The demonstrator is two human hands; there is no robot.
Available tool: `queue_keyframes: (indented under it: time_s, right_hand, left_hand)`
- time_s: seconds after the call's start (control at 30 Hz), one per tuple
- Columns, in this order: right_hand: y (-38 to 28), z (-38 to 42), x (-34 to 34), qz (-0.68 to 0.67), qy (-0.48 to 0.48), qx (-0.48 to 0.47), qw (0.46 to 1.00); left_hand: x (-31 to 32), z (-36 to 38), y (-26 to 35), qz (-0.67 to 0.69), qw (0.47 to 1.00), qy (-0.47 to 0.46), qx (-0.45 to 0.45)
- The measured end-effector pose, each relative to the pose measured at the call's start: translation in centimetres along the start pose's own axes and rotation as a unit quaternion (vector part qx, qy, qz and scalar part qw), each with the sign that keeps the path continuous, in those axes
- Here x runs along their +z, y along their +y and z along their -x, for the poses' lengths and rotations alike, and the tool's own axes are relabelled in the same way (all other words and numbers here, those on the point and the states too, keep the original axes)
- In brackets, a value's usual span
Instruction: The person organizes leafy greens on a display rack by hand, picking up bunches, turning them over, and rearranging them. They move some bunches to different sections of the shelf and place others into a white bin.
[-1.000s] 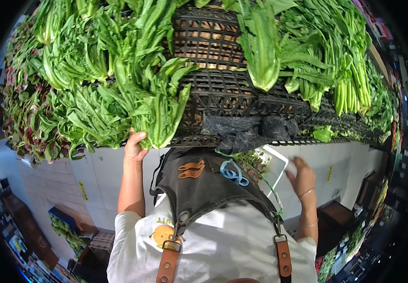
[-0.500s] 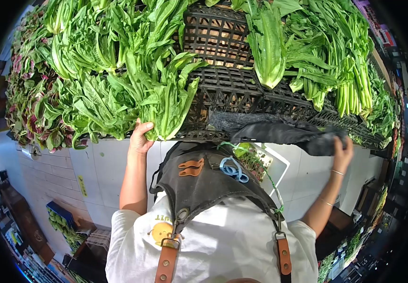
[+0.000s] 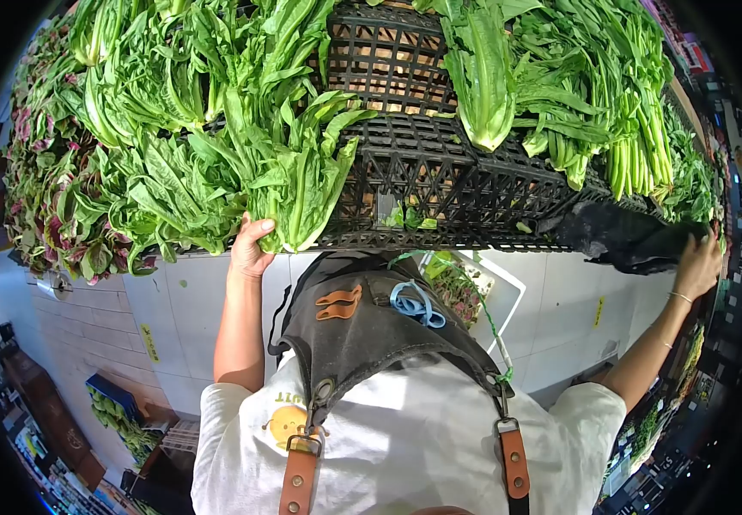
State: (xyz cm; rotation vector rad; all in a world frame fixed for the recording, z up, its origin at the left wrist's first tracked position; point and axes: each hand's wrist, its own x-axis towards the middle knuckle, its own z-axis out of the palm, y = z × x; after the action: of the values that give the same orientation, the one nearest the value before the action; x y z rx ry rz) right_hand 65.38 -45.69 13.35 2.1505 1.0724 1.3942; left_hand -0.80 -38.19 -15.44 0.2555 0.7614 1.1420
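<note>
My left hand [image 3: 251, 247] is closed around the base of a head of leafy green lettuce [image 3: 307, 193] at the front edge of the display, thumb on its pale stem. Far to the right, my right hand [image 3: 699, 264] grips the end of a black cloth [image 3: 616, 239]. The cloth is stretched along the front rim of the black plastic crates [image 3: 414, 184]. Loose scraps of green leaf [image 3: 410, 218] lie on the crate bottom near the middle. The right fingertips are partly hidden by the cloth.
More lettuce and red-green amaranth leaves [image 3: 62, 189] are heaped at left. One lettuce head [image 3: 484, 86] and bundles of long-stemmed greens [image 3: 633, 163] lie at right. Below the rim, a white box [image 3: 508, 300] holds leafy trimmings on the floor.
My right hand has moved right, dragging the black cloth along the crate edge and uncovering the leaf scraps in the middle. My left hand keeps its hold on the lettuce.
</note>
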Motion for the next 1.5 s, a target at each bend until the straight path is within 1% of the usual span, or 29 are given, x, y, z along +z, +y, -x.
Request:
queue_keyframes:
  time_s: [0.03, 0.07, 0.1, 0.13, 0.17, 0.2, 0.23, 0.27, 0.3, 0.33, 0.37, 0.43, 0.53, 0.67, 0.77, 0.8, 0.9, 1.0, 1.1, 1.13, 1.23, 1.27, 1.37, 1.4, 1.5]
  right_hand:
    - [-1.8, 0.4, -0.6, -0.041, 0.035, -0.036, 0.998]
    - [-4.7, 1.4, -2.7, -0.176, 0.049, -0.087, 0.979]
    - [-8.2, 3.1, -4.5, -0.307, 0.014, -0.134, 0.942]
    - [-11.9, 5.0, -8.7, -0.481, -0.027, -0.208, 0.851]
    - [-15.2, 6.6, -12.3, -0.461, -0.187, -0.283, 0.82]
    - [-18.2, 8.7, -12.9, -0.527, -0.066, -0.395, 0.75]
    - [-21.0, 10.7, -13.3, -0.564, -0.05, -0.467, 0.679]
    - [-23.0, 11.9, -14.3, -0.52, -0.079, -0.546, 0.652]
    - [-25.4, 13.4, -14.4, -0.53, -0.059, -0.595, 0.601]
    - [-27.6, 14.1, -14.9, -0.48, 0.026, -0.638, 0.602]
    - [-29.4, 14.5, -15.3, -0.478, 0.069, -0.656, 0.579]
    - [-32.2, 15.2, -15.2, -0.496, 0.144, -0.655, 0.551]
    - [-33.1, 14.2, -15.4, -0.499, 0.166, -0.668, 0.527]
    - [-34.0, 13.6, -14.6, -0.449, 0.174, -0.734, 0.48]
    - [-34.9, 14.3, -13.5, -0.437, 0.215, -0.719, 0.496]
    - [-34.8, 14.2, -13.6, -0.418, 0.229, -0.717, 0.509]
    - [-35.8, 15.2, -13.0, -0.426, 0.233, -0.701, 0.522]
    - [-36.1, 15.8, -12.6, -0.447, 0.224, -0.694, 0.518]
    - [-35.9, 16.2, -12.9, -0.477, 0.181, -0.698, 0.503]
    - [-36.3, 16.0, -13.4, -0.523, 0.194, -0.675, 0.482]
    - [-37.7, 16.3, -14.2, -0.53, 0.196, -0.684, 0.462]
    - [-37.9, 16.1, -14.3, -0.553, 0.2, -0.672, 0.45]
    - [-36.9, 15.6, -13.3, -0.558, 0.146, -0.688, 0.44]
    - [-35.8, 14.9, -14.1, -0.593, 0.152, -0.656, 0.441]
    - [-30.6, 13.8, -15.0, -0.696, 0.053, -0.535, 0.476]
  left_hand:
    - [0.0, 0.1, 0.0, 0.002, 1.0, -0.004, -0.002]
    - [-0.2, 0.1, -0.2, 0.005, 1.0, -0.001, 0.001]
    - [-0.3, 0.0, -0.3, 0.007, 1.0, 0.001, 0.005]
    - [-0.4, 0.0, -0.4, 0.008, 1.0, 0.003, 0.008]
    - [-0.3, -0.1, -0.4, 0.008, 1.0, 0.005, 0.007]
    - [0.0, 0.0, -0.4, 0.009, 1.0, 0.007, 0.007]
    - [0.1, 0.0, -0.4, 0.009, 1.0, 0.009, 0.007]
    - [0.1, 0.0, -0.4, 0.007, 1.0, 0.011, 0.006]
    - [-0.1, 0.0, -0.4, 0.006, 1.0, 0.014, 0.006]
    - [-0.2, 0.0, -0.3, 0.004, 1.0, 0.017, 0.006]
    - [-0.4, 0.0, -0.4, 0.003, 1.0, 0.018, 0.007]
    - [-0.7, -0.2, -0.5, 0.002, 1.0, 0.02, 0.006]
    - [-0.7, -0.2, -0.6, 0.007, 1.0, 0.018, 0.006]
    - [0.1, 0.0, -0.6, 0.012, 1.0, 0.001, 0.011]
    - [0.0, 0.0, -0.7, 0.013, 1.0, 0.002, 0.015]
    - [0.3, 0.0, -0.5, 0.003, 1.0, -0.005, 0.011]
    - [1.0, 0.1, -0.2, 0.004, 1.0, -0.025, 0.007]
    - [0.3, 0.1, -0.5, 0.004, 1.0, 0.005, 0.008]
    - [0.1, 0.1, -0.7, 0.006, 1.0, 0.021, 0.01]
    - [0.3, 0.2, -0.6, 0.0, 1.0, 0.017, 0.01]
    - [0.0, 0.2, -0.6, -0.008, 1.0, 0.025, 0.012]
    - [0.0, 0.4, -0.6, -0.01, 1.0, 0.023, 0.012]
    - [0.4, 0.3, -0.4, -0.017, 1.0, 0.018, 0.012]
    - [0.3, 0.3, -0.5, -0.019, 0.999, 0.024, 0.012]
    - [0.2, 0.6, -0.6, -0.017, 0.999, 0.026, 0.015]
